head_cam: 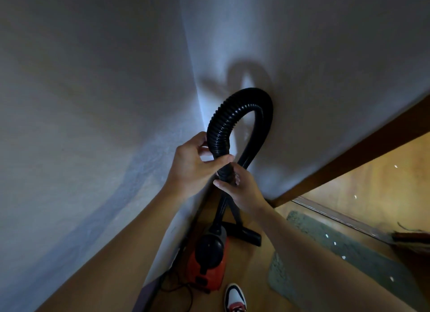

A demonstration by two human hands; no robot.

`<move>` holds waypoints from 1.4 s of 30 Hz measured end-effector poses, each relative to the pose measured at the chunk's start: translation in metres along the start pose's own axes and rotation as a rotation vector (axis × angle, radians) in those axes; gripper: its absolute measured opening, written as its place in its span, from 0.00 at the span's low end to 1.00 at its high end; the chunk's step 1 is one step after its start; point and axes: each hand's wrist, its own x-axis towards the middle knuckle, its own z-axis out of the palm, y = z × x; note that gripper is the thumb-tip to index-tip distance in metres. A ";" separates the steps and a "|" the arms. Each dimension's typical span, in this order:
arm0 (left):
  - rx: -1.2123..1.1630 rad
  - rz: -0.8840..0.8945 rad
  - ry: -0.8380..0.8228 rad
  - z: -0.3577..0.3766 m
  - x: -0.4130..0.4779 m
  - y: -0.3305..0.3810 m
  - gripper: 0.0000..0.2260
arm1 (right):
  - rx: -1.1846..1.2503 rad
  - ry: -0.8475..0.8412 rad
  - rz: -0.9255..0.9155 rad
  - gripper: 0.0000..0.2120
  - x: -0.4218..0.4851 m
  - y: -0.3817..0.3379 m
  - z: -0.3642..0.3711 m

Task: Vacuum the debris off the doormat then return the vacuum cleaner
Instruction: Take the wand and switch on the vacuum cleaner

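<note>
No brand, label or writing can be read on anything here; the light is dim.

The vacuum cleaner (210, 263) stands on the wooden floor (253, 272), just beside the white wall (93, 102). Its body is red with a black rounded top. A black ribbed hose (235, 116) rises from the body, makes a high arch in front of the wall and comes down again. A black tube goes down to the flat black floor nozzle (246, 233), which lies on the floor just behind the red body. A thin black cord (179, 288) lies on the floor at the wall side of the body.

The left hand (193, 165) is closed around the ribbed hose above the body, thumb over the front of it. The right hand (242, 186) grips the smooth black part directly under the left hand, with fingers wrapped around it; the two hands almost touch.

To the right of the vacuum cleaner, the grey-green doormat (349, 249) lies on the floor beside a doorway with a brown wooden frame (349, 156). Small white scraps (335, 243) are on the doormat, and some more on the floor beyond the threshold. A white, dark and red shoe (235, 297) is on the floor near the front of the red body.
</note>
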 end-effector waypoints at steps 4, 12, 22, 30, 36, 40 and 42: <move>-0.009 -0.019 0.046 0.011 -0.013 0.022 0.15 | -0.006 0.020 -0.018 0.22 -0.020 -0.011 -0.015; -0.069 -0.197 0.122 0.048 -0.070 0.033 0.16 | -0.033 -0.019 -0.074 0.14 -0.106 0.009 -0.051; 0.662 0.194 -0.060 0.098 -0.140 0.041 0.38 | -0.133 -0.193 0.090 0.18 -0.224 0.059 -0.129; 1.213 0.752 -0.734 0.184 -0.154 0.094 0.17 | -0.259 -0.278 0.150 0.15 -0.293 0.080 -0.210; 1.182 0.012 -1.402 0.274 -0.184 0.117 0.20 | -0.348 -0.351 0.177 0.17 -0.343 0.096 -0.241; 0.807 -0.300 -1.511 0.296 -0.216 0.102 0.20 | -0.317 -0.353 0.231 0.15 -0.380 0.114 -0.254; 0.706 -0.361 -1.463 0.301 -0.239 0.095 0.19 | -0.314 -0.330 0.249 0.15 -0.397 0.122 -0.258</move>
